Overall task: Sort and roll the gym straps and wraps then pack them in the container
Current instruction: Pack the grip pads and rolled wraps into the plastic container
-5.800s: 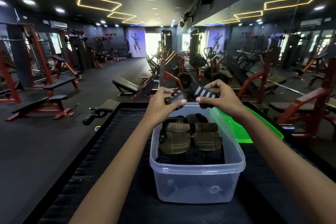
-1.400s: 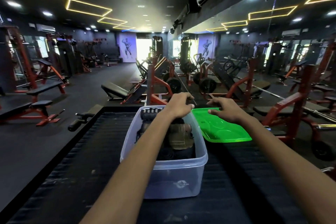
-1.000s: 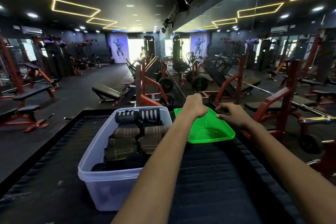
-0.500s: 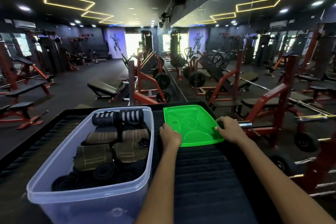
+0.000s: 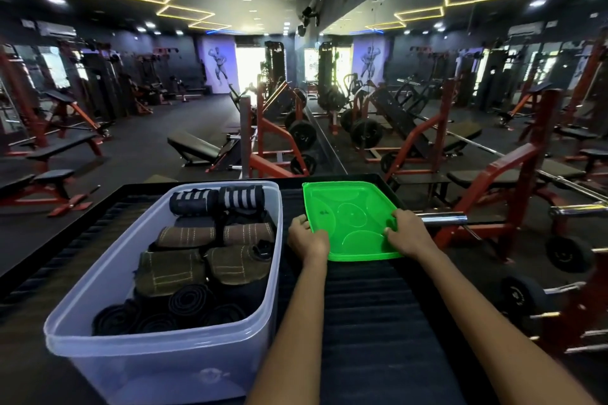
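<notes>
Left grip: left hand [image 5: 307,240] curled round the near left edge of the green lid [image 5: 348,220], fingers under the rim.
Right grip: right hand [image 5: 406,233] pinching the lid's right edge, thumb on top, fingers wrapped under.
Lid: held between both hands just above or on the dark ribbed surface [image 5: 371,306], underside up; contact hard to tell.
Container [image 5: 158,358]: clear plastic tub just left of the lid, uncovered, resting on the same surface.
Far row inside: two black rolled wraps with white stripes [image 5: 217,199], side by side against the far wall.
Middle inside: brown rolled wraps [image 5: 215,235], then olive padded pieces [image 5: 197,268] nearer.
Near end inside: black rolled straps [image 5: 164,312], coils facing up.
Beyond the surface: red and black gym benches [image 5: 59,158], weight plates, mirrored wall on the right.
</notes>
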